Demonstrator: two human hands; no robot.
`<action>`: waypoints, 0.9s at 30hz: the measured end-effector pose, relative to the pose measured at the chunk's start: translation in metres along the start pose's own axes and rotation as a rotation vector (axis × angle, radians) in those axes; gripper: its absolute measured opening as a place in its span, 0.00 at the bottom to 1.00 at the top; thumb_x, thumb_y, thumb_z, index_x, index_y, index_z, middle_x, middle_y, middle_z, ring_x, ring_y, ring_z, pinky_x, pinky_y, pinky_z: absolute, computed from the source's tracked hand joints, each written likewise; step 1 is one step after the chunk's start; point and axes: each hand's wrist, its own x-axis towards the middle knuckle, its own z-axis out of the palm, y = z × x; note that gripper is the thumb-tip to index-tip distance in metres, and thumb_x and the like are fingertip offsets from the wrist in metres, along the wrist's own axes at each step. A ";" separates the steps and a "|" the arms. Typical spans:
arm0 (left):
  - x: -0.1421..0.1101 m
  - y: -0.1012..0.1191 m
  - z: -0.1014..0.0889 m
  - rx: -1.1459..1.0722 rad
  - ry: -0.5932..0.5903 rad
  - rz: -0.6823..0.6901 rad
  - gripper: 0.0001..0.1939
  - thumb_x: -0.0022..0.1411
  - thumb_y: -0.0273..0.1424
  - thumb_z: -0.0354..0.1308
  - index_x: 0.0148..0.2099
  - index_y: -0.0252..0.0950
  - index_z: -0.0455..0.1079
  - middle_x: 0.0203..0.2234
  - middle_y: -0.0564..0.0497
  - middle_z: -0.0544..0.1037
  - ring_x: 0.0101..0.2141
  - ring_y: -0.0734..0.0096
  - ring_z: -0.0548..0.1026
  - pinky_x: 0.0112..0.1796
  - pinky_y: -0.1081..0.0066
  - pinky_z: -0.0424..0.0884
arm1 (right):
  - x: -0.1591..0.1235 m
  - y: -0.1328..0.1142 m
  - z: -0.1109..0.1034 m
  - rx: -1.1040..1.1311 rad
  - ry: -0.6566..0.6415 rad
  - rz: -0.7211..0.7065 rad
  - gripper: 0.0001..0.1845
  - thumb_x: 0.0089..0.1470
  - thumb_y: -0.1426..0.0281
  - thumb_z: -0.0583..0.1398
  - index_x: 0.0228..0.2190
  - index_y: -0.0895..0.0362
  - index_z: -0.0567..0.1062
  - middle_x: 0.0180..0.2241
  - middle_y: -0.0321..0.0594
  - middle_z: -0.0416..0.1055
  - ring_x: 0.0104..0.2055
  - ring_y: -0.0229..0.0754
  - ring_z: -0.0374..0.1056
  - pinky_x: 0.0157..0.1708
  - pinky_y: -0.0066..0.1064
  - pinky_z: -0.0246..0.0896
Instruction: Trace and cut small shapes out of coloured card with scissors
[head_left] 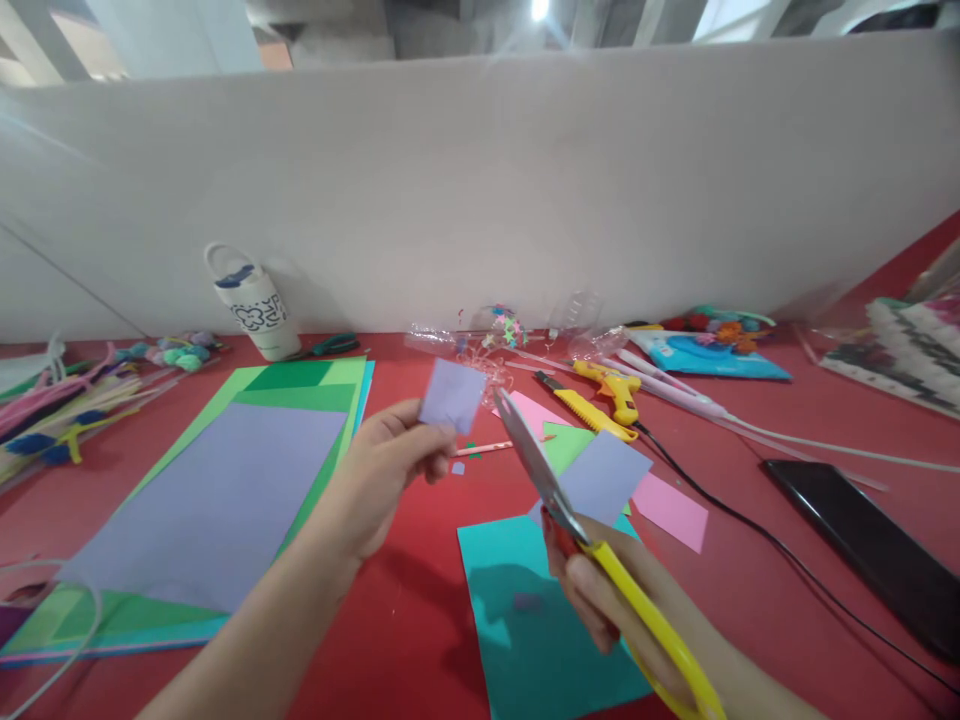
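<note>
Between the thumb and fingers of my left hand (394, 460) is a small purple piece of paper (453, 392), held up above the red table. My right hand (600, 580) grips a pair of scissors (540, 465) with yellow handles, their blades together and pointing up and away, apart from the paper. Beneath my right hand lies a teal sheet (517, 660) with a small purple scrap (527, 601) on it. Just beyond are a larger purple piece (607, 475), a pink piece (673, 510) and a pencil (486, 448).
At left, a stack of coloured sheets (217, 500) lies near pipe cleaners (67, 420). A white tumbler (259, 310) stands against the white partition. A yellow glue gun (611, 388), a yellow cutter (589, 408) and a black phone (862, 550) are at right, with the gun's cord crossing the table.
</note>
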 end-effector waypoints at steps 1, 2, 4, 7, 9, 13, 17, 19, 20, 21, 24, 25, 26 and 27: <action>-0.002 -0.002 0.003 0.074 -0.092 -0.038 0.03 0.49 0.26 0.59 0.25 0.34 0.69 0.16 0.57 0.68 0.19 0.81 0.63 0.23 0.77 0.59 | 0.001 -0.001 -0.001 0.015 0.043 0.001 0.24 0.55 0.47 0.52 0.23 0.54 0.61 0.14 0.26 0.54 0.14 0.32 0.50 0.17 0.26 0.49; -0.004 -0.004 0.008 0.140 -0.183 -0.070 0.03 0.49 0.26 0.58 0.25 0.34 0.69 0.16 0.57 0.67 0.19 0.80 0.62 0.24 0.77 0.59 | 0.003 -0.002 -0.003 0.023 0.069 0.000 0.25 0.56 0.47 0.52 0.21 0.54 0.61 0.13 0.27 0.55 0.14 0.33 0.52 0.17 0.27 0.50; -0.009 -0.009 0.016 0.234 -0.330 -0.124 0.02 0.48 0.27 0.57 0.25 0.34 0.68 0.17 0.57 0.65 0.20 0.79 0.61 0.24 0.76 0.58 | 0.008 -0.002 -0.007 0.042 0.099 -0.009 0.27 0.55 0.48 0.52 0.17 0.54 0.60 0.11 0.29 0.56 0.14 0.33 0.55 0.16 0.27 0.51; -0.015 -0.016 0.025 0.299 -0.461 -0.201 0.02 0.47 0.27 0.55 0.25 0.35 0.66 0.18 0.58 0.62 0.21 0.79 0.58 0.23 0.75 0.55 | 0.013 0.002 -0.012 0.122 0.123 0.000 0.27 0.53 0.49 0.56 0.15 0.54 0.60 0.11 0.29 0.57 0.13 0.33 0.56 0.16 0.27 0.51; -0.017 -0.020 0.028 0.324 -0.518 -0.244 0.01 0.47 0.26 0.54 0.25 0.35 0.65 0.17 0.59 0.61 0.21 0.79 0.58 0.23 0.75 0.54 | 0.014 0.003 -0.013 0.191 0.108 0.010 0.23 0.53 0.54 0.58 0.16 0.54 0.61 0.11 0.27 0.56 0.13 0.33 0.57 0.16 0.27 0.52; -0.019 -0.024 0.029 0.351 -0.536 -0.246 0.01 0.47 0.26 0.54 0.26 0.35 0.66 0.18 0.58 0.63 0.21 0.79 0.59 0.24 0.75 0.56 | 0.013 -0.003 -0.011 0.301 0.058 0.002 0.18 0.51 0.63 0.58 0.15 0.54 0.61 0.09 0.26 0.57 0.12 0.32 0.56 0.17 0.27 0.54; -0.020 -0.027 0.031 0.359 -0.434 -0.165 0.03 0.49 0.30 0.57 0.27 0.35 0.67 0.20 0.57 0.66 0.22 0.77 0.64 0.26 0.74 0.61 | 0.013 -0.006 -0.008 0.392 0.114 -0.021 0.19 0.52 0.67 0.57 0.14 0.54 0.59 0.09 0.27 0.57 0.11 0.32 0.56 0.14 0.26 0.52; -0.021 -0.029 0.033 0.327 -0.415 -0.151 0.06 0.50 0.32 0.59 0.28 0.35 0.67 0.22 0.55 0.68 0.24 0.75 0.66 0.27 0.73 0.63 | 0.013 -0.003 -0.006 0.408 0.158 -0.042 0.20 0.54 0.67 0.57 0.14 0.54 0.59 0.09 0.27 0.58 0.12 0.32 0.57 0.15 0.25 0.53; -0.021 -0.031 0.034 0.306 -0.409 -0.146 0.08 0.50 0.34 0.59 0.29 0.34 0.67 0.22 0.55 0.68 0.24 0.75 0.66 0.27 0.73 0.63 | 0.013 0.000 -0.006 0.409 0.170 -0.047 0.20 0.55 0.67 0.57 0.14 0.54 0.59 0.10 0.27 0.58 0.12 0.32 0.57 0.15 0.25 0.54; -0.021 -0.032 0.035 0.285 -0.400 -0.140 0.09 0.50 0.35 0.60 0.29 0.34 0.67 0.22 0.55 0.68 0.24 0.75 0.66 0.27 0.73 0.63 | 0.013 0.002 -0.005 0.412 0.176 -0.050 0.21 0.56 0.66 0.57 0.15 0.54 0.60 0.10 0.27 0.58 0.13 0.31 0.57 0.16 0.25 0.54; -0.018 -0.036 0.036 0.223 -0.379 -0.138 0.11 0.49 0.36 0.62 0.27 0.34 0.67 0.20 0.56 0.67 0.22 0.77 0.64 0.26 0.74 0.63 | 0.014 0.008 -0.005 0.418 0.173 -0.042 0.21 0.57 0.65 0.56 0.15 0.55 0.61 0.11 0.27 0.59 0.13 0.31 0.57 0.16 0.25 0.54; -0.017 -0.038 0.035 0.201 -0.377 -0.148 0.11 0.49 0.36 0.63 0.27 0.33 0.67 0.20 0.56 0.67 0.22 0.77 0.64 0.25 0.74 0.62 | 0.014 0.009 -0.005 0.417 0.170 -0.036 0.21 0.57 0.65 0.56 0.15 0.55 0.61 0.11 0.27 0.59 0.13 0.31 0.57 0.16 0.25 0.54; -0.016 -0.039 0.034 0.177 -0.377 -0.161 0.12 0.48 0.36 0.64 0.26 0.33 0.67 0.20 0.56 0.67 0.21 0.78 0.64 0.25 0.74 0.62 | 0.014 0.010 -0.005 0.416 0.168 -0.032 0.21 0.57 0.65 0.56 0.14 0.55 0.61 0.10 0.27 0.58 0.13 0.31 0.57 0.16 0.25 0.54; -0.014 -0.040 0.033 0.153 -0.377 -0.174 0.12 0.48 0.36 0.64 0.26 0.33 0.67 0.19 0.57 0.67 0.21 0.78 0.64 0.25 0.74 0.62 | 0.015 0.011 -0.005 0.413 0.165 -0.030 0.21 0.57 0.65 0.56 0.14 0.55 0.61 0.10 0.27 0.58 0.13 0.32 0.57 0.16 0.25 0.53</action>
